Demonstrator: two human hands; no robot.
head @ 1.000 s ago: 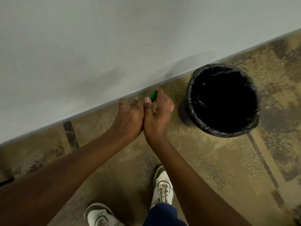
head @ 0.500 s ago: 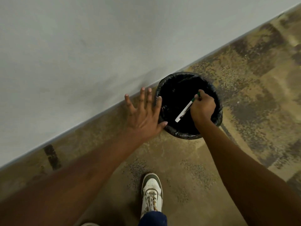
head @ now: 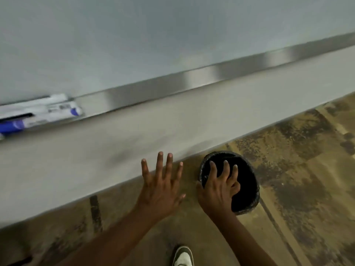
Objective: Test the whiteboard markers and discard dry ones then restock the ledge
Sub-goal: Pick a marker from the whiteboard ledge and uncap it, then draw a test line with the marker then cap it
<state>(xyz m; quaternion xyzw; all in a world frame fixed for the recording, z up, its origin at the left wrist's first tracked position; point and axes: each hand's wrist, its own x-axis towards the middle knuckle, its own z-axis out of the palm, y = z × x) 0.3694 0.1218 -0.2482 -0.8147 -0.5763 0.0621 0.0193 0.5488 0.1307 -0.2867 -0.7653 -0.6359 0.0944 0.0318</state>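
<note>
Head view, looking down along a wall. Whiteboard [head: 134, 35] fills the upper part; its metal ledge [head: 201, 79] runs as a band rising from left to right across the picture. At the ledge's left end, near the picture's left edge, lie markers [head: 38, 112], white barrels with blue caps, long axes along the ledge, one blue cap pointing right toward the bare stretch of ledge. Motion blur there; the count looks like three or four, cannot be sure. Rest of the ledge to the right shows only bare metal. Below, pale wall, then mottled tan floor [head: 297, 169]. Black-lined bin [head: 247, 189] stands on the floor just beside the wall's base, its inside dark, contents not readable. Left hand [head: 161, 191] is held flat, fingers spread wide, holding nothing, just left of the bin. Right hand [head: 219, 192] is over the bin's left rim, fingers splayed and loosely curled, nothing in them. One white shoe [head: 182, 256] at the bottom edge.
</note>
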